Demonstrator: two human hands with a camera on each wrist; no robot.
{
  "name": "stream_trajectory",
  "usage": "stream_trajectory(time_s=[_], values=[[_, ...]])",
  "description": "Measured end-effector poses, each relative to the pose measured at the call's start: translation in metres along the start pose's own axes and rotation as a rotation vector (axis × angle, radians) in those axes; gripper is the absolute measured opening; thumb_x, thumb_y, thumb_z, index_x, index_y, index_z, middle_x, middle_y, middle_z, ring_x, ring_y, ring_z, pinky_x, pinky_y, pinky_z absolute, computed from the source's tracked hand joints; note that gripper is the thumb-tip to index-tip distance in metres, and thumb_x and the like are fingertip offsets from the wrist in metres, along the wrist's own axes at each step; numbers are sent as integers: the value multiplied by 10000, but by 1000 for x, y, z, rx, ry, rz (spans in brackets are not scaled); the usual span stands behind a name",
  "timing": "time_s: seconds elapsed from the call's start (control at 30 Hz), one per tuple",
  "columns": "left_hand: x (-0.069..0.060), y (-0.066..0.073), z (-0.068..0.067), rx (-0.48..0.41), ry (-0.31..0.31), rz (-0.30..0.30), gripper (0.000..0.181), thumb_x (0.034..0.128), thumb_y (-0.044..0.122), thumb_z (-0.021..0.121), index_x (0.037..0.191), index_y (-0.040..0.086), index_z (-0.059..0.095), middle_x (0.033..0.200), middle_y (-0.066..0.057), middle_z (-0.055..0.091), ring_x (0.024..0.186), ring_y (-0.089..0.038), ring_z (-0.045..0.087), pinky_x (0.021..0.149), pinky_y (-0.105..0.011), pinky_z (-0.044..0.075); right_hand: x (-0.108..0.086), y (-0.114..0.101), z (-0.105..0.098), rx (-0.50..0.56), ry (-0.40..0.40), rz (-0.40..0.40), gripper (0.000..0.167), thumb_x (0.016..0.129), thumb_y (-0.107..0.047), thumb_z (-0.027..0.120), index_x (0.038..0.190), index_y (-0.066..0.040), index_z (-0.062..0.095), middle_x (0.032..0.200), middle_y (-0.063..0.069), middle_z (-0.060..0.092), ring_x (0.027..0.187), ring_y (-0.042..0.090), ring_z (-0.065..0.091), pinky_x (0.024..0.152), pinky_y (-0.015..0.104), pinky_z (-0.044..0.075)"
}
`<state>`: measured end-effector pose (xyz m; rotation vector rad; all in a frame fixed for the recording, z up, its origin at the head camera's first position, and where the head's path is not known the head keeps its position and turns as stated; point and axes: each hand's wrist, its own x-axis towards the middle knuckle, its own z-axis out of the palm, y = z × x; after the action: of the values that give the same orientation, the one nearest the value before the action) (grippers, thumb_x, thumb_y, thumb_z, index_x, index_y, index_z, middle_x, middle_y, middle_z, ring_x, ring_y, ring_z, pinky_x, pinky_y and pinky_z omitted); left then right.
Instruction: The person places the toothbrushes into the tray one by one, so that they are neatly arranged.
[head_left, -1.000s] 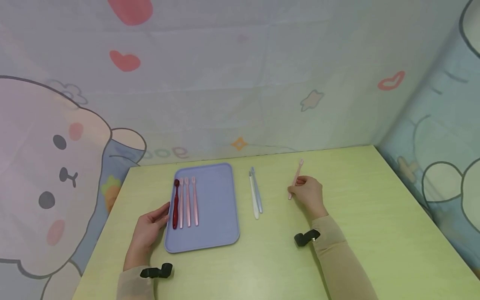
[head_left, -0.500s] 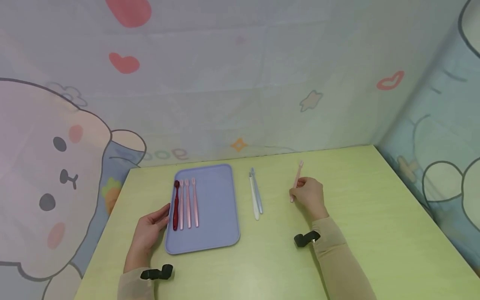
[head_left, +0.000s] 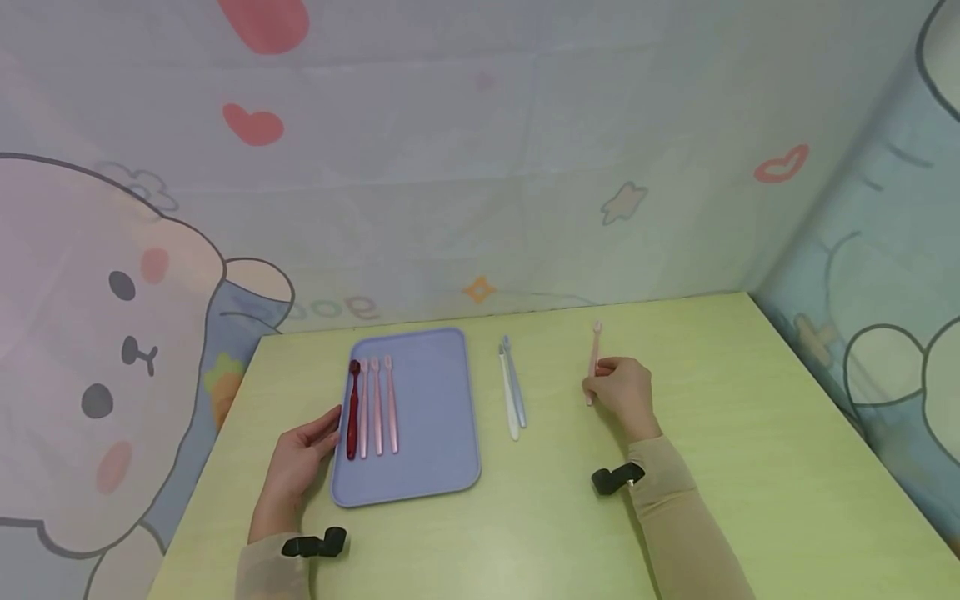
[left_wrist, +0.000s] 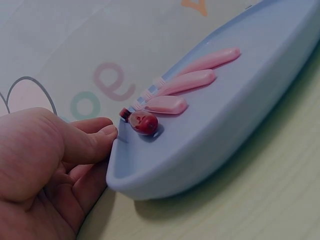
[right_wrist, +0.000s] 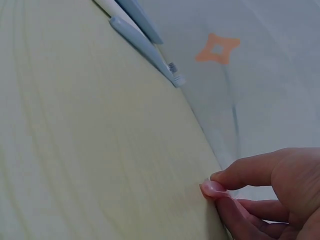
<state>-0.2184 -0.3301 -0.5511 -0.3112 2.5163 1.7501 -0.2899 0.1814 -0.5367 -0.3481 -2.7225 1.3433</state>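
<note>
In the head view my right hand pinches a pink toothbrush near its lower end, head pointing away, right of the tray. The right wrist view shows its pink handle end between thumb and finger. My left hand holds the left edge of a blue-purple tray, thumb at the rim. On the tray's left part a dark red toothbrush lies beside several pink toothbrushes, side by side. Between tray and right hand, a white toothbrush and a blue toothbrush lie close together.
The pale yellow-green table meets a printed cloth backdrop along its far edge. A second cloth wall stands at the right. Black wrist cameras sit on both sleeves.
My right hand has shifted slightly right and nearer, and the pink toothbrush in it has turned more upright in the head view. The left hand and tray stay put.
</note>
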Motion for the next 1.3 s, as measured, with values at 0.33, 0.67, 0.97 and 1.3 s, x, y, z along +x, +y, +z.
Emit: stream_trajectory(time_s=[0.33,0.67,0.97,1.3], values=[[1,-2,-1,14,0,-7,509,1068,41,639,1565,74,533,1508,-125,585,1490,-236,462,1225,-391,350,-2,2,-5,-9,-35,-9,364,862,-159,810,1172,31,792,1056,132,808,1009,301,724,839,379,566],[0,-1,0,13,1,-19,512,1072,54,641,1571,80,528,1526,-122,572,1500,-240,457,1241,-414,333,0,3,-8,8,-48,-4,318,877,-185,846,1120,18,811,1020,151,805,965,304,721,796,353,554],[-1,-3,-3,27,19,-20,506,1069,53,648,1562,85,541,1524,-114,578,1482,-235,480,1182,-295,402,-2,-4,-4,-30,-37,-16,314,867,-157,806,1115,35,806,976,148,804,923,290,705,721,308,535],[-3,-3,-4,44,0,9,509,1073,74,647,1569,83,534,1518,-119,580,1501,-241,451,1218,-318,367,-4,-3,-6,-48,-48,-21,313,851,-143,790,1110,31,813,944,122,811,931,286,716,768,336,547]])
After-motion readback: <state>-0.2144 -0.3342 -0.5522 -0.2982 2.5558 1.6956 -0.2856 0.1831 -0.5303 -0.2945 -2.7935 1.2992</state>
